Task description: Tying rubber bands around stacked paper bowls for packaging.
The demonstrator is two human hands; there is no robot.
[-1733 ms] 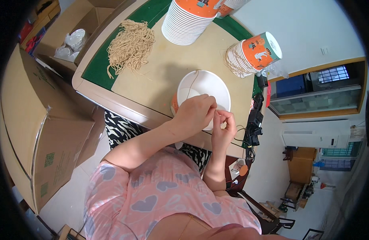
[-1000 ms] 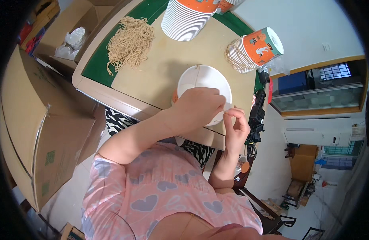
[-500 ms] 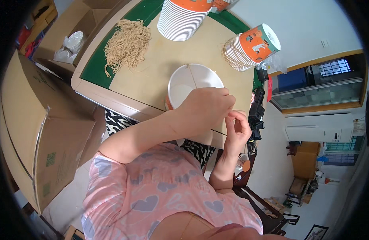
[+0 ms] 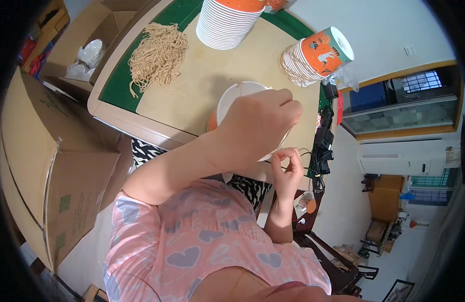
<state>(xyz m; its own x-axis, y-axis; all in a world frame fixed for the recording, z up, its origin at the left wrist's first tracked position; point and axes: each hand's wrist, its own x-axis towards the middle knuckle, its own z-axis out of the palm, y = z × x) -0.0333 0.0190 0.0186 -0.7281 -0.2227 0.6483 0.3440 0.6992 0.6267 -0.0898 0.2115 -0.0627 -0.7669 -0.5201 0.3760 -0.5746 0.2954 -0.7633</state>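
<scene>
My left hand (image 4: 260, 121) is closed above a white paper bucket (image 4: 227, 99) and hides much of its opening. A short length of tan string (image 4: 287, 139) runs from under that fist toward my right hand (image 4: 289, 171). Thumb and fingers of the right hand are pinched together on the string, low at the table's near edge. A bit of string also shows at the bucket's far rim. Beyond it lies a loose heap of tan strings (image 4: 159, 56). My left palm and fingertips are turned away from view.
A tall stack of paper buckets (image 4: 225, 27) stands at the far side. Another stack, orange-printed buckets (image 4: 323, 53) with string loops, lies tilted at the far right. Black power adapters (image 4: 322, 146) and cables line the right edge. Large cardboard boxes (image 4: 81, 171) stand at the left.
My left hand has risen up and away from the right one, over the bucket. The right hand has dropped slightly toward me, and string now shows stretched between them.
</scene>
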